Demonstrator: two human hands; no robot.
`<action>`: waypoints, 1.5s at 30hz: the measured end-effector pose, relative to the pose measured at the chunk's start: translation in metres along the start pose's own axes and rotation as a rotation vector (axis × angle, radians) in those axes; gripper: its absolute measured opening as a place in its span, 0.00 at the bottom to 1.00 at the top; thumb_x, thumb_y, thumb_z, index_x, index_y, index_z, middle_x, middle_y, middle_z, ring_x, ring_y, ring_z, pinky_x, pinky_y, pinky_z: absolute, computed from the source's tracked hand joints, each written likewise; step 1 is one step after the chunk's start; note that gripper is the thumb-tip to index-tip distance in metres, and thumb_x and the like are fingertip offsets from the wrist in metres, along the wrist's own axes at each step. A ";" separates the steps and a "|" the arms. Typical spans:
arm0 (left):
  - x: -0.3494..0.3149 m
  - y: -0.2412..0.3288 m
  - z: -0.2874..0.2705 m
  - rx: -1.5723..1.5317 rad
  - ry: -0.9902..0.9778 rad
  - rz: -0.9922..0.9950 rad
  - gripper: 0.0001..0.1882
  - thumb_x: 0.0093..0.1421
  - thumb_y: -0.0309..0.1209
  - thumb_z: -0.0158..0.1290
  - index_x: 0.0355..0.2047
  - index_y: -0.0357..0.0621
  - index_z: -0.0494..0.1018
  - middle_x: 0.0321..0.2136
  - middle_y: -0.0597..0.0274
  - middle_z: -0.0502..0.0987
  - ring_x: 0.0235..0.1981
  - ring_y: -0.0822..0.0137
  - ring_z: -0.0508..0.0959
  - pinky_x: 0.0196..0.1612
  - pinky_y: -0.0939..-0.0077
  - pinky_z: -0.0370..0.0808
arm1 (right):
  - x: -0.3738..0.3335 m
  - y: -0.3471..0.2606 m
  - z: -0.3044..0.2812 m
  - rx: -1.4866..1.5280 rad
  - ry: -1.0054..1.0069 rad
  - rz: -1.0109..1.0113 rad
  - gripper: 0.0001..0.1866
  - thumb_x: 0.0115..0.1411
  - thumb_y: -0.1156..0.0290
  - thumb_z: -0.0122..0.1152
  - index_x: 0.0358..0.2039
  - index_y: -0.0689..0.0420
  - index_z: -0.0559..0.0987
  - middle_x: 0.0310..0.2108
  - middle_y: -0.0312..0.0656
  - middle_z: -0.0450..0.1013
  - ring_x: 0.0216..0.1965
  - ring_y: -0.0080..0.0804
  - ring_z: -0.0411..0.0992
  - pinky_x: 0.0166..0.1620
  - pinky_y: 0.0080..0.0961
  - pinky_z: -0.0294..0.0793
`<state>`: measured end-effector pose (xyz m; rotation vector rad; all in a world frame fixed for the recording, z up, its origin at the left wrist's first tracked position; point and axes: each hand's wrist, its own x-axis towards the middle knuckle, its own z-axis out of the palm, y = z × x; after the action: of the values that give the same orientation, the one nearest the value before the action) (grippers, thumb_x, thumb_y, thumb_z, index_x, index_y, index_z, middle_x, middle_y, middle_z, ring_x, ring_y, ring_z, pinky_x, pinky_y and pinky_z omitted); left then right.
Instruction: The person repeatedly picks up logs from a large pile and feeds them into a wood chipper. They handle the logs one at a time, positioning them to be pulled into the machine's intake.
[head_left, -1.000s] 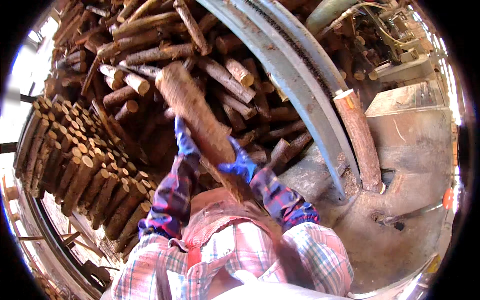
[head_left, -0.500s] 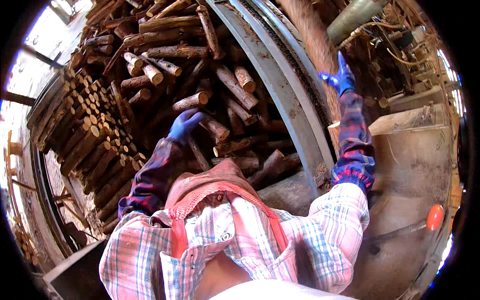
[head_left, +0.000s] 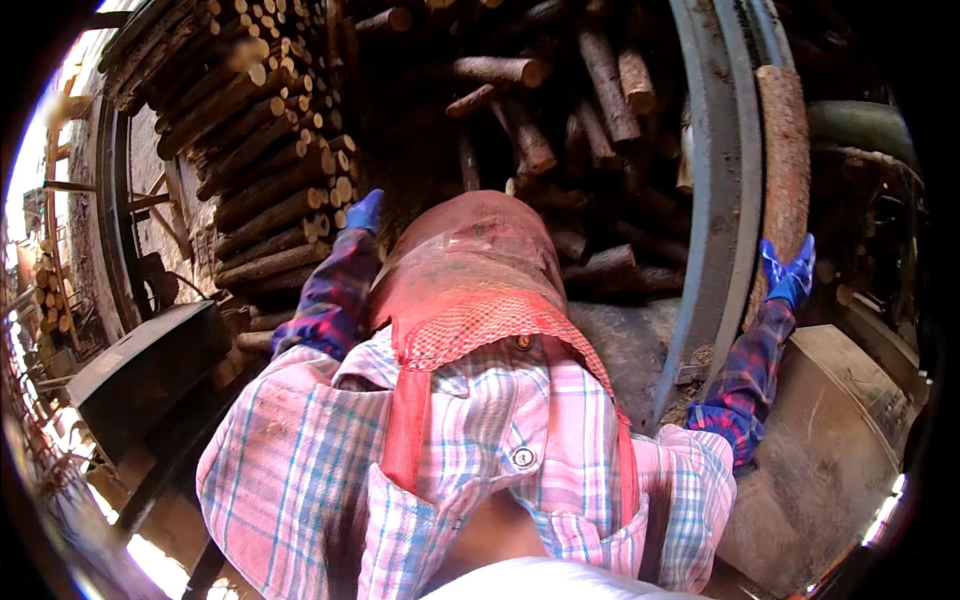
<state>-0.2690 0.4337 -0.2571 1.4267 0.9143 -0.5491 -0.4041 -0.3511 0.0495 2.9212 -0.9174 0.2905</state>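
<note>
My right hand [head_left: 788,272], in a blue glove, lies against the near part of a long bark-covered log [head_left: 785,150]. Its fingers are spread and do not wrap round the log. That log rests lengthwise along the right side of a grey metal rail [head_left: 722,170]. My left hand [head_left: 364,212], also gloved in blue, hangs beside my reddish-brown apron [head_left: 475,240]. Its fingers look stretched out, with nothing seen in them. Closest to it are the cut ends of a neat log stack [head_left: 275,210].
Loose logs [head_left: 605,85] lie in a jumbled heap ahead, left of the rail. A dark box-like metal piece [head_left: 150,350] stands at my left. A worn tan panel [head_left: 840,385] is near my right forearm, and a thick grey-green pipe [head_left: 860,125] runs beyond the log.
My view has turned left. My left hand has moved from the loose logs back beside the apron. My right hand stays against the log, which now lies alongside the rail.
</note>
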 end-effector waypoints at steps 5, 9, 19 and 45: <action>-0.044 0.019 0.090 0.448 -0.002 -0.220 0.21 0.56 0.49 0.55 0.34 0.40 0.78 0.26 0.65 0.74 0.26 0.69 0.69 0.29 0.66 0.66 | -0.072 -0.167 0.012 0.659 0.381 0.079 0.47 0.47 0.53 0.71 0.59 0.68 0.59 0.60 0.55 0.56 0.60 0.46 0.58 0.61 0.41 0.59; -0.005 -0.005 0.136 0.413 -0.365 0.074 0.17 0.59 0.45 0.52 0.36 0.45 0.77 0.27 0.65 0.77 0.25 0.71 0.71 0.27 0.74 0.67 | -0.144 -0.279 0.147 0.998 -0.215 0.150 0.50 0.48 0.54 0.70 0.64 0.60 0.53 0.62 0.49 0.54 0.63 0.42 0.53 0.65 0.39 0.51; 0.031 -0.088 0.069 0.147 -0.370 -0.518 0.25 0.61 0.42 0.52 0.54 0.41 0.68 0.44 0.61 0.75 0.41 0.68 0.75 0.45 0.75 0.72 | -0.078 -0.448 0.514 0.168 -1.061 -0.123 0.69 0.33 0.37 0.71 0.67 0.51 0.41 0.66 0.55 0.44 0.66 0.52 0.45 0.65 0.44 0.50; 0.019 -0.101 0.095 -0.033 -0.230 -0.761 0.36 0.48 0.48 0.64 0.47 0.30 0.71 0.41 0.54 0.76 0.40 0.60 0.76 0.42 0.68 0.73 | -0.316 -0.456 0.216 1.798 -1.594 1.524 0.28 0.60 0.56 0.56 0.57 0.58 0.68 0.50 0.42 0.70 0.51 0.33 0.68 0.57 0.32 0.65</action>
<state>-0.3197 0.3339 -0.3414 0.9228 1.2619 -1.2266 -0.3633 0.1739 -0.2283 -0.1185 1.0843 0.6601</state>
